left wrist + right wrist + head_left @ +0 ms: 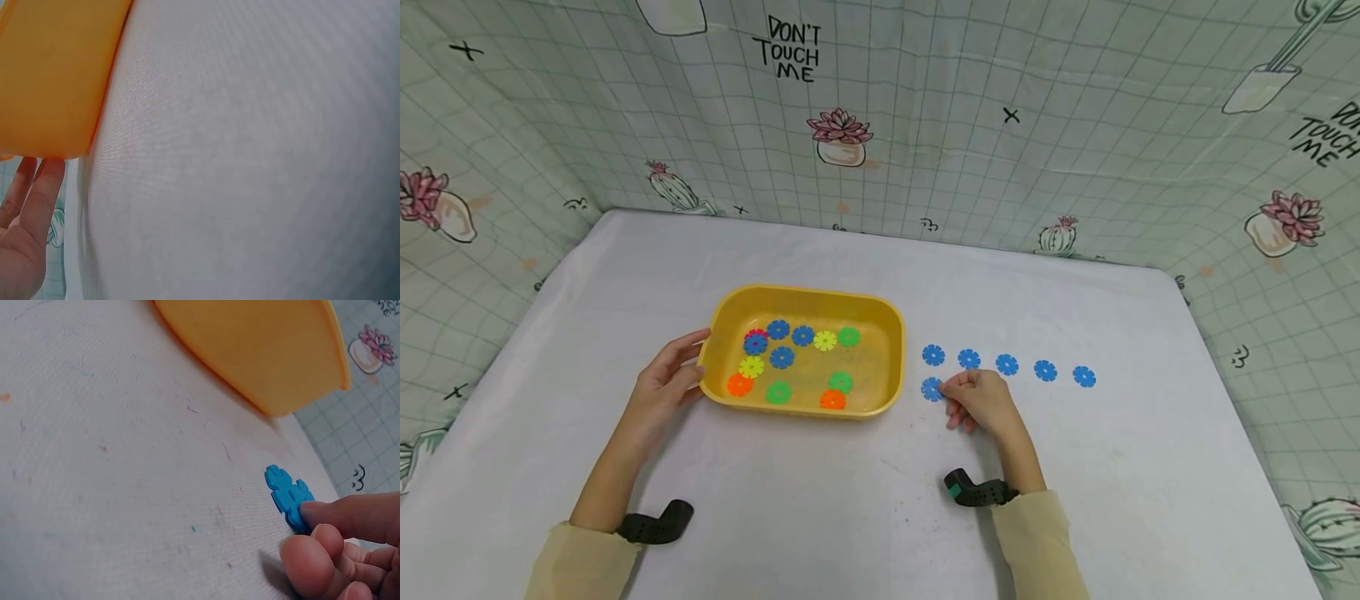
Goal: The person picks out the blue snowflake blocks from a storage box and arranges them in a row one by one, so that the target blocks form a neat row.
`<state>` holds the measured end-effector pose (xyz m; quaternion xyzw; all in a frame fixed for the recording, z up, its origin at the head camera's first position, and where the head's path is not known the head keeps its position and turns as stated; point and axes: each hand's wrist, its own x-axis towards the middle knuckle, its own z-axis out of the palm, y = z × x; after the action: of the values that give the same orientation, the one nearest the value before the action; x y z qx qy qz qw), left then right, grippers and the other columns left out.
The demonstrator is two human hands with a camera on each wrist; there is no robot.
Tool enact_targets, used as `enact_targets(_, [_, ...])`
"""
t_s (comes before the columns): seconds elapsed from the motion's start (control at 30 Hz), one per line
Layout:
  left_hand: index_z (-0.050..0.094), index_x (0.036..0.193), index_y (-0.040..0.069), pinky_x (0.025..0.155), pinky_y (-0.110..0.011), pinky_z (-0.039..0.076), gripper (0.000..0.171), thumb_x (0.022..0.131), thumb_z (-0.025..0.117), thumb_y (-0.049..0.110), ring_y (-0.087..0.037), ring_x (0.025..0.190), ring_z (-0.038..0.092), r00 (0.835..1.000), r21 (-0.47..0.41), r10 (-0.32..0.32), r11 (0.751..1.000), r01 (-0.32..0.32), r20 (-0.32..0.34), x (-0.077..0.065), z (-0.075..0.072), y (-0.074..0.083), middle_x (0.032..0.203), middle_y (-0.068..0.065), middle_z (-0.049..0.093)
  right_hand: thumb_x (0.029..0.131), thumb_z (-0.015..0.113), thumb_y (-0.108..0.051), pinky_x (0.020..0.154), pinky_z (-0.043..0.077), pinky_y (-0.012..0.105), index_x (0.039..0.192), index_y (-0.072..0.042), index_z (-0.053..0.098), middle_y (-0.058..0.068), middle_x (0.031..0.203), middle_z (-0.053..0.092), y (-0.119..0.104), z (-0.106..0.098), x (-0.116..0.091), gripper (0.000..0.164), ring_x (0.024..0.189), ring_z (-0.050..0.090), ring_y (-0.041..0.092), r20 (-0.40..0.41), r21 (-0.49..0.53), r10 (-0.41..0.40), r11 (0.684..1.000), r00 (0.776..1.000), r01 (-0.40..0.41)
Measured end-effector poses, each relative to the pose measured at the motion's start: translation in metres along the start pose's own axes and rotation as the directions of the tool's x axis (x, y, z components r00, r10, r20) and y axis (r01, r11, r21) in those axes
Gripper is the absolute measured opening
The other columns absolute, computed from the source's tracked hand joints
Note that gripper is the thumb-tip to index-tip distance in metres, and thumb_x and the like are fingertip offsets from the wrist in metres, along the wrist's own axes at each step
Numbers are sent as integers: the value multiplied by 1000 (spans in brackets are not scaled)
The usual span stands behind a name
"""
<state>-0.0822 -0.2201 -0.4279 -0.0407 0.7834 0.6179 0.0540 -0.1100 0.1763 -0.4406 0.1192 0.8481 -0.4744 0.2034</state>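
Note:
My right hand [981, 402] pinches a blue snowflake-shaped plastic disc [932, 389] by its right edge, thumb on top in the right wrist view. The disc is close over the white cloth, just below the left end of a row of several blue discs [1007, 364]. My left hand [664, 377] touches the left end of a yellow plastic basin [891, 358], and its fingers [42, 200] reach straight to the wall in the left wrist view. Inside the basin lie loose discs: several blue ones [782, 357], yellow ones [825, 340], green ones [778, 392], orange ones [740, 384] and a partly hidden pink-red one.
A white cloth [820, 500] with small coloured marks covers the table. Behind and at both sides hangs a grid-patterned curtain [925, 167] printed with potted plants. Each wrist wears a black camera band [658, 525].

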Motion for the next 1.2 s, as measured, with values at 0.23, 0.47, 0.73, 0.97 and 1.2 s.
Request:
enact_targets(0.23, [38,142,15,78,-10,49,45,97,45,20,4,100,52,1000,-2,1,1000,-1,3,0,0,0,125,4,45,89,61,-19,42,43,21,90,0,64,3,55,56,-1,1,-2,20,43,56,12,-18,3,14,1000,1000,-13])
enact_targets(0.47, [37,142,15,79,-10,48,46,97,45,20,4,101,51,1000,4,0,1000,0,5,0,0,0,128,0,44,88,62,-21,42,44,21,90,-1,62,3,56,56,0,1,0,20,44,57,13,-21,5,28,1000,999,-28])
enact_targets(0.73, [37,142,14,78,-10,49,45,97,44,18,4,100,52,1000,-8,14,1000,-14,8,0,0,-1,125,4,45,88,62,-21,42,44,21,89,-1,62,4,56,57,0,1,-1,20,44,57,13,-24,-8,20,1000,999,-20])
enact_targets(0.97, [37,142,13,79,-10,49,46,97,44,19,4,100,52,1000,-6,18,1000,-18,18,0,-1,0,127,1,45,88,63,-21,43,45,21,90,-1,61,4,57,57,0,1,-1,19,45,58,13,-23,-12,20,1000,1000,-21])
enact_targets(1.2, [37,142,14,78,-10,49,46,97,45,19,4,100,52,999,-14,23,1000,-23,23,-1,-2,0,125,5,45,88,62,-21,43,46,21,90,-1,61,4,58,58,2,2,-1,20,45,58,14,-21,-15,8,1000,1000,-9])
